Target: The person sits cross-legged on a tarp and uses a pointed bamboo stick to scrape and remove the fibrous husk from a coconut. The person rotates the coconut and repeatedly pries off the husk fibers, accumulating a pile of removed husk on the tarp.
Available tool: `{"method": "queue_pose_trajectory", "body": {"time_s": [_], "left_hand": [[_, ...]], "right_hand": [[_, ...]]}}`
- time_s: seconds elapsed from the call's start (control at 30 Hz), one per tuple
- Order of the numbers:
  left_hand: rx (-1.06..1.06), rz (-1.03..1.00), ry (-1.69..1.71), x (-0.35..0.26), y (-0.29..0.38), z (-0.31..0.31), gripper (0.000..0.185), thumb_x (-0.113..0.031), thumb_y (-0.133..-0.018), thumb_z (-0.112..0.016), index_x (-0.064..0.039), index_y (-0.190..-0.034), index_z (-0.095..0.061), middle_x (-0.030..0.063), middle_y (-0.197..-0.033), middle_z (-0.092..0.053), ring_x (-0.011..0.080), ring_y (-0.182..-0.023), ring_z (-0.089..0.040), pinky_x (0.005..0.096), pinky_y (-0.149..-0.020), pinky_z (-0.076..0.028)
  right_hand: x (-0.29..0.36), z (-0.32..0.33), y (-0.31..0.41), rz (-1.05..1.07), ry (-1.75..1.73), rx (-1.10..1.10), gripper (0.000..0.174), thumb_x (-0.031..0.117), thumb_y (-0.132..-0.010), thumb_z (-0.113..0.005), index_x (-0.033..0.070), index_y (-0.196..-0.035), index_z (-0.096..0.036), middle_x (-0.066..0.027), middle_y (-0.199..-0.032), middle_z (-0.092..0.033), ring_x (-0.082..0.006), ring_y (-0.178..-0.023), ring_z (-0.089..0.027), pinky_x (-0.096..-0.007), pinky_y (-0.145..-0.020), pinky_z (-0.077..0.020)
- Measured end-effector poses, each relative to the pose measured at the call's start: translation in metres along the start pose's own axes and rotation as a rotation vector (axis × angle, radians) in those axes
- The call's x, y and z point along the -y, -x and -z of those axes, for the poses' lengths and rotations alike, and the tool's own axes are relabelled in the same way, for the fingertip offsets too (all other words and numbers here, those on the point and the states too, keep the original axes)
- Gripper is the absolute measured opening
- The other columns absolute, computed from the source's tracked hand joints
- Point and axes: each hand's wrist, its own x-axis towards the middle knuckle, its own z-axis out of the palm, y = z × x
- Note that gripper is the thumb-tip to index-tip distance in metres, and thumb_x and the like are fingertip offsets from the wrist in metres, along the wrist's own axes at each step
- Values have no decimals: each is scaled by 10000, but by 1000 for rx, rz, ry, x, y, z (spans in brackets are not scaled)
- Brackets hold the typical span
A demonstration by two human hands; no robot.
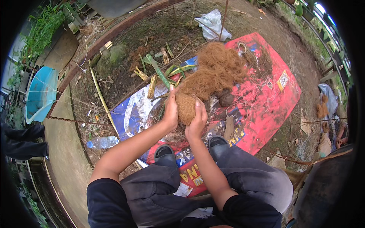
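Between my two palms is a rounded ball of brown coconut fibre (186, 109). My left hand (171, 109) presses on its left side, and my right hand (197, 119) cups its right side. Just beyond the ball lies a large loose heap of the same fibre (218, 71), resting on a red and blue printed sheet (273, 114). A dark, roundish clump (226, 98) sits on the sheet to the right of the ball. Thin pale string (253, 99) trails over the red part of the sheet.
Cut green leaf pieces (158, 69) and dry stalk pieces lie beyond the sheet's left part. A plastic bottle (103, 142) lies at the left, near a turquoise basin (41, 94). A rusty metal bar (105, 42) crosses the upper left. A plastic bag (212, 25) lies at the far side.
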Motion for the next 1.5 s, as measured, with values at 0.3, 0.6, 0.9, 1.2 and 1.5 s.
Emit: {"method": "queue_pose_trajectory", "body": {"time_s": [0.3, 0.6, 0.9, 1.2, 1.5], "left_hand": [[30, 103, -118, 15, -9, 24, 364, -317, -997, -444, -13, -1142, -580, 101, -1067, -650, 197, -985, -633, 354, -862, -519], [10, 20, -282, 1, 7, 4, 319, -251, -957, -494, 6, -1083, -634, 107, -1039, -671, 189, -999, -630, 346, -848, -503], [-131, 338, 171, -5, 11, -3, 258, -234, -956, -524, -11, -1022, -636, 108, -952, -670, 200, -896, -645, 349, -827, -519], [-136, 162, 103, 2, 1, 7, 197, -173, -900, -625, -7, -1005, -628, 109, -943, -662, 199, -847, -648, 334, -760, -534], [-148, 62, -175, 5, -2, 4, 212, -180, -889, -644, -8, -1011, -620, 118, -944, -645, 197, -789, -643, 335, -725, -533]], "right_hand": [[-1, 5, -2, -188, -196, -73, 424, 333, -1024, -398, 15, -1285, -501, -125, -1175, -611, -279, -1085, -609, -391, -938, -489], [13, 14, -7, -169, -42, -18, 340, 247, -976, -544, -37, -1149, -618, -127, -1171, -621, -208, -1054, -605, -372, -934, -480], [16, 14, -4, 699, 657, 224, 509, 367, -880, -670, -45, -1167, -587, -153, -1225, -588, -256, -1123, -576, -391, -987, -446], [13, 4, 0, 534, 603, 122, 468, 346, -916, -641, -31, -1189, -590, -131, -1200, -611, -232, -1093, -592, -368, -962, -464], [-1, 3, 6, -87, -30, 20, 557, 388, -908, -640, -47, -1244, -552, -188, -1263, -564, -305, -1202, -535, -413, -1041, -398]]}}
